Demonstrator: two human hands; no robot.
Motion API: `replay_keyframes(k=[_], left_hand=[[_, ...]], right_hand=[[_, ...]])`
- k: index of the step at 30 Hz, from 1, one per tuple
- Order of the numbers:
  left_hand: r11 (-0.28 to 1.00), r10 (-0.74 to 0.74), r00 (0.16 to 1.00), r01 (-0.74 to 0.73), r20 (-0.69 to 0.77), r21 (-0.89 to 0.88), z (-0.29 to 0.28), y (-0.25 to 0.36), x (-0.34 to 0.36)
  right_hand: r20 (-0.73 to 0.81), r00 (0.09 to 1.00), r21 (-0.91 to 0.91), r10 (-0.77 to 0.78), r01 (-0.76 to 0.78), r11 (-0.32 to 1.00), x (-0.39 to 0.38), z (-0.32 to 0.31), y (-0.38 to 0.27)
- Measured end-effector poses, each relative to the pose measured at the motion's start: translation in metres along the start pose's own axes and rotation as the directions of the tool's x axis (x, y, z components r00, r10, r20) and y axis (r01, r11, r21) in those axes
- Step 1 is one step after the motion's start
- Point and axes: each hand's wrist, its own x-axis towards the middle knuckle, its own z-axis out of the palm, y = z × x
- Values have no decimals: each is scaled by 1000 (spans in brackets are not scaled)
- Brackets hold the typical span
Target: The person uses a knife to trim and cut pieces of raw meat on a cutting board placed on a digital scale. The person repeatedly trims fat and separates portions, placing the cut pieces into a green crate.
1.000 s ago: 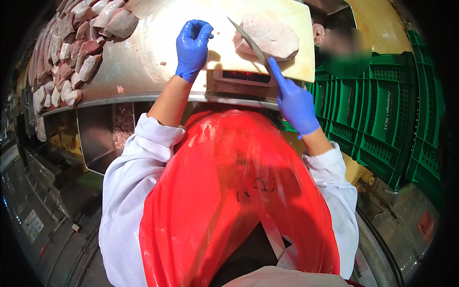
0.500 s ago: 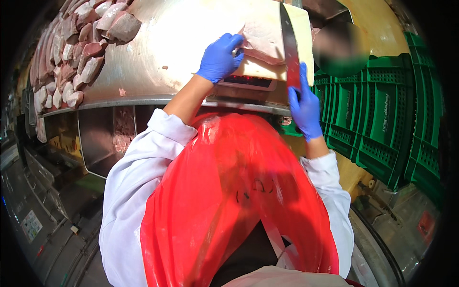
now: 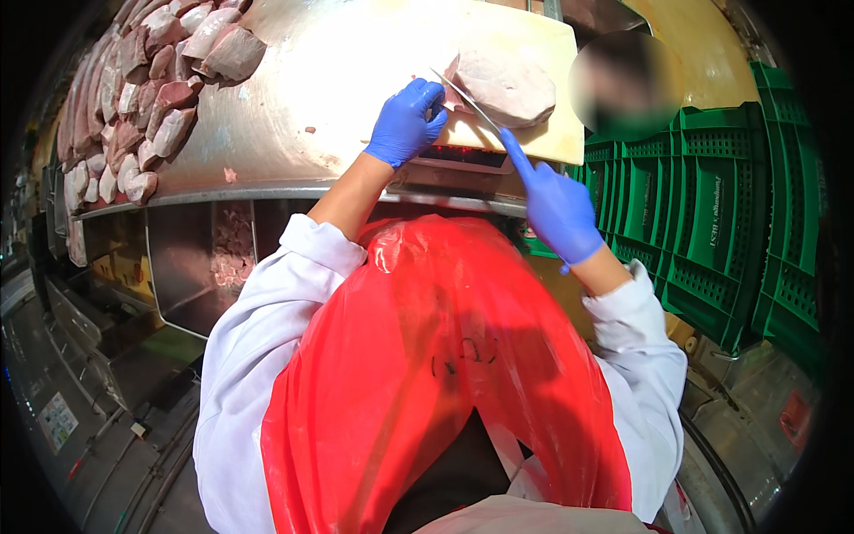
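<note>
1. From my remote seat I see the right hand (image 3: 559,209) wrapped tight around the knife (image 3: 470,102), forefinger stretched along its spine. Half a second ago the blade stood nearly upright beside the meat; now it lies low and slanted, its edge laid against the near-left side of the pale piece of meat (image 3: 500,86).
2. The left hand (image 3: 405,122) has come back a little toward me. Its fingers curl together at the left edge of the meat, touching or just beside it; I cannot tell whether they pinch anything.
3. The meat itself lies flat on the pale cutting board (image 3: 560,133), toward the board's far side, and has barely shifted between pictures.
4. I judge from the lowered blade and the bracing left hand that the cut is starting at this moment, not finished: no slice lies apart from the piece yet.
5. Heaped cuts of meat (image 3: 133,107) lie on the steel table (image 3: 294,116) well to the left, and green crates (image 3: 712,214) stand stacked at the right, both untouched.
</note>
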Motion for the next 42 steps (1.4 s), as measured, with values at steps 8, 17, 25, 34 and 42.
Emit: replay_keyframes(k=[8,17,25,34,42], left_hand=[[986,-108,994,109,-13,128,-32,-20,2],[960,217,950,-249,223,126,-9,-6,14],[963,257,932,-269,255,14,-34,-48,23],[906,417,860,-420,294,-58,-75,-86,61],[923,222,960,-150,172,-355,-78,-119,81]], right_hand=[[22,1000,22,-19,18,1000,-67,-12,42],[-377,924,273,64,45,961,49,22,-12],[93,984,-77,150,-143,987,-16,-5,-19],[-294,791,624,536,-266,735,8,23,-84],[-365,565,513,740,-541,666,137,26,-123]])
